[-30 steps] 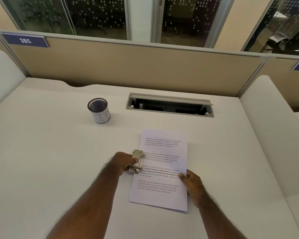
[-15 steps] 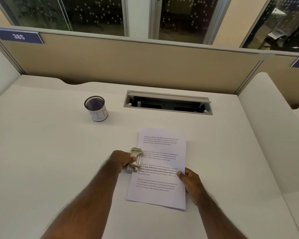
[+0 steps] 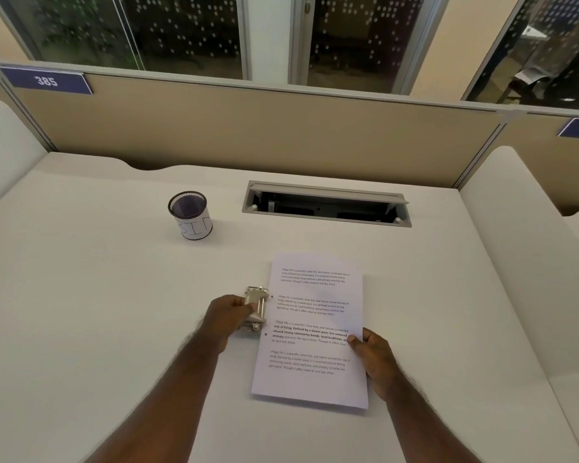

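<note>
A printed sheet of paper (image 3: 318,315) with several text paragraphs lies on the white desk (image 3: 97,312). Two small dark holes show near its left edge. Just left of that edge sits a metal hole punch (image 3: 256,307), apart from the paper, and my left hand (image 3: 226,317) grips it from the left side. At the sheet's right edge my right hand (image 3: 371,354) pinches the paper, thumb on top of the page.
A black mesh pen cup (image 3: 190,215) with a white label stands at the back left. An open cable hatch (image 3: 326,205) is set into the desk behind the paper. A beige partition (image 3: 264,128) closes the back, white side panels flank the desk.
The hole punch, which sat over the paper's left edge, has come off it to the left in my left hand, and two punched holes show now. My right hand stays on the paper.
</note>
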Demonstrator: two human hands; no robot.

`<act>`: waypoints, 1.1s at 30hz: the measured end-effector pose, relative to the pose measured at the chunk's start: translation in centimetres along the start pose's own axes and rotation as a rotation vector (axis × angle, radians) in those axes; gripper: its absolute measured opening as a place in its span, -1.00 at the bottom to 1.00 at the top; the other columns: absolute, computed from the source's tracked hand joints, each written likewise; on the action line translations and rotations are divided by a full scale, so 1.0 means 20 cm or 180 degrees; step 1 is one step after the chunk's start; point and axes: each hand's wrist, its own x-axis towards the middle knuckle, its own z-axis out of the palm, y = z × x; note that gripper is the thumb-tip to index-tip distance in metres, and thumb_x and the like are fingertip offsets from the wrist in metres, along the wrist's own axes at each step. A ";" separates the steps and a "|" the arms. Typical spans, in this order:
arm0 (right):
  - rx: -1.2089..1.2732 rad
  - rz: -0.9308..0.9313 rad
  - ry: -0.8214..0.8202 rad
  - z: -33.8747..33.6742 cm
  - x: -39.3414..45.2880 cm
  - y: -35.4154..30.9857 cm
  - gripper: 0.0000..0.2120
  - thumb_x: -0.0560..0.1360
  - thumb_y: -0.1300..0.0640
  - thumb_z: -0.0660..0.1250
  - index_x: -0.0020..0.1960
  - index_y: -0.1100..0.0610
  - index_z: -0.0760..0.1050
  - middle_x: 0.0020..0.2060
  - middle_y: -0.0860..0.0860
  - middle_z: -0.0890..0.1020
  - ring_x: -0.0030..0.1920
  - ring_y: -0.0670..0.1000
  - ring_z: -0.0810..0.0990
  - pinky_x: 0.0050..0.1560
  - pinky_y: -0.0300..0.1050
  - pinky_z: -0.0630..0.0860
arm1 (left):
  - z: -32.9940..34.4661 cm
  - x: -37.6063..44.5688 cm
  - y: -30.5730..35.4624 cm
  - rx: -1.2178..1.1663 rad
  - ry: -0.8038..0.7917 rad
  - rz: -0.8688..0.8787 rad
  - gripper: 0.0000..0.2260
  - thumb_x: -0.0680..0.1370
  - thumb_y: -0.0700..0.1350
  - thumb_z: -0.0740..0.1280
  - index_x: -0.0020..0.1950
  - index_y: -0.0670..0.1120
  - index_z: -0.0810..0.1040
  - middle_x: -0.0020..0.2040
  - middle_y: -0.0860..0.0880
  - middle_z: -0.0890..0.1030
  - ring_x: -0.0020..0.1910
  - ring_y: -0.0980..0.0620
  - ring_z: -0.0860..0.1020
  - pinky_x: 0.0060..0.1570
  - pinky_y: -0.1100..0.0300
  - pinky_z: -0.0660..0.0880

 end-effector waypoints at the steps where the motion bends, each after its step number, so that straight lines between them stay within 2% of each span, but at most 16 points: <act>1: 0.0010 0.0005 0.0020 0.00 0.00 0.00 -0.86 0.57 0.25 0.30 0.05 0.15 0.62 0.01 0.14 0.72 0.03 0.23 0.69 0.13 0.22 0.61 | -0.04 0.00 -0.01 -0.0056 0.0067 0.0048 -0.80 0.44 -0.22 0.48 -0.35 -0.13 0.53 -0.42 -0.04 0.47 -0.39 0.01 0.39 -0.25 0.13 0.37; 5: 0.0045 0.0031 0.0141 -0.01 -0.02 0.01 -0.86 0.57 0.26 0.29 0.02 0.14 0.61 -0.01 0.13 0.72 -0.01 0.20 0.69 0.08 0.15 0.63 | -0.22 0.04 -0.03 0.0177 0.0692 0.0207 -0.82 0.43 -0.18 0.48 -0.29 -0.25 0.57 -0.36 -0.12 0.50 -0.32 -0.01 0.43 -0.21 0.08 0.38; 9: 0.0072 0.0037 0.0194 -0.02 -0.03 0.02 -0.86 0.57 0.25 0.29 0.03 0.15 0.61 -0.01 0.13 0.72 0.00 0.23 0.69 0.09 0.20 0.62 | -0.37 0.05 -0.05 0.0742 0.1239 0.0119 -0.79 0.41 -0.09 0.49 -0.37 -0.12 0.56 -0.40 -0.07 0.56 -0.34 -0.09 0.50 -0.23 0.13 0.41; 14: 0.0090 0.0065 0.0227 -0.02 -0.04 0.03 -0.85 0.58 0.25 0.28 0.08 0.19 0.60 0.01 0.16 0.71 0.02 0.26 0.68 0.12 0.27 0.60 | -0.46 0.07 -0.08 0.0882 0.1317 -0.0037 -0.74 0.40 -0.03 0.48 -0.40 -0.12 0.54 -0.43 -0.06 0.54 -0.36 -0.10 0.48 -0.26 0.14 0.40; 18: 0.0126 0.0126 0.0216 -0.02 -0.05 0.01 -0.83 0.58 0.28 0.25 0.09 0.20 0.59 0.03 0.18 0.70 0.06 0.29 0.66 0.15 0.30 0.58 | -0.48 0.06 -0.09 0.1027 0.1231 -0.0110 -0.73 0.44 -0.04 0.44 -0.36 -0.18 0.54 -0.40 -0.11 0.55 -0.31 -0.16 0.54 -0.15 0.00 0.55; 20: 0.0136 0.0116 0.0202 -0.02 -0.06 0.00 -0.82 0.58 0.31 0.22 0.09 0.20 0.59 0.04 0.19 0.70 0.07 0.29 0.66 0.16 0.29 0.57 | -0.47 0.05 -0.07 0.1110 0.1210 -0.0064 -0.84 0.47 -0.05 0.41 -0.19 -0.14 0.63 -0.21 -0.15 0.64 -0.09 -0.24 0.62 0.03 -0.05 0.54; 22: 0.0148 0.0099 0.0180 -0.03 -0.07 0.00 -0.80 0.58 0.33 0.21 0.08 0.20 0.58 0.05 0.20 0.70 0.08 0.30 0.65 0.16 0.28 0.57 | -0.47 0.02 -0.06 0.1251 0.1452 0.0043 -0.71 0.49 -0.05 0.39 0.16 -0.13 0.61 0.13 -0.19 0.63 0.20 -0.25 0.54 0.25 -0.05 0.43; 24: 0.0176 0.0075 0.0159 -0.04 -0.08 -0.01 -0.79 0.58 0.34 0.20 0.08 0.20 0.59 0.05 0.19 0.70 0.07 0.29 0.66 0.16 0.27 0.57 | -0.43 -0.02 -0.03 0.1310 0.1790 0.0398 -0.68 0.48 -0.11 0.37 0.23 -0.10 0.57 0.24 -0.23 0.55 0.26 -0.27 0.48 0.31 -0.06 0.36; 26: 0.0203 0.0044 0.0141 -0.05 -0.09 -0.01 -0.79 0.59 0.33 0.20 0.08 0.19 0.59 0.05 0.18 0.70 0.06 0.28 0.66 0.14 0.26 0.59 | -0.37 -0.07 0.01 0.1375 0.1939 0.0923 -0.71 0.46 -0.20 0.36 0.18 -0.10 0.60 0.20 -0.22 0.55 0.19 -0.27 0.50 0.26 -0.06 0.39; 28: 0.0214 -0.0006 0.0122 -0.07 -0.10 -0.01 -0.79 0.59 0.32 0.20 0.09 0.18 0.59 0.04 0.18 0.71 0.05 0.27 0.68 0.11 0.26 0.60 | -0.28 -0.12 0.03 0.1438 0.1772 0.1521 -0.75 0.44 -0.30 0.37 0.10 -0.15 0.63 0.10 -0.20 0.62 0.06 -0.22 0.57 0.20 0.01 0.44; 30: 0.0221 -0.0068 0.0119 -0.08 -0.12 -0.02 -0.77 0.59 0.32 0.20 0.09 0.15 0.60 0.04 0.16 0.72 0.04 0.26 0.68 0.11 0.27 0.60 | -0.17 -0.17 0.04 0.1404 0.1333 0.1896 -0.78 0.43 -0.37 0.37 0.04 -0.20 0.65 0.00 -0.18 0.68 -0.16 -0.12 0.60 0.07 0.26 0.46; 31: 0.0214 -0.0083 0.0141 -0.08 -0.13 -0.02 -0.77 0.58 0.32 0.20 0.09 0.15 0.61 0.04 0.16 0.72 0.06 0.27 0.68 0.13 0.29 0.59 | -0.12 -0.19 0.05 0.1347 0.1051 0.1868 -0.79 0.44 -0.37 0.37 0.04 -0.19 0.64 -0.02 -0.16 0.69 -0.24 -0.06 0.59 0.00 0.34 0.45; 33: 0.0209 -0.0094 0.0174 -0.08 -0.14 -0.03 -0.77 0.58 0.32 0.20 0.09 0.16 0.60 0.05 0.17 0.71 0.09 0.30 0.66 0.16 0.31 0.56 | -0.02 -0.22 0.04 0.1275 0.0443 0.1471 -0.77 0.49 -0.29 0.36 0.13 -0.15 0.61 0.05 -0.12 0.69 -0.23 0.00 0.59 -0.01 0.23 0.52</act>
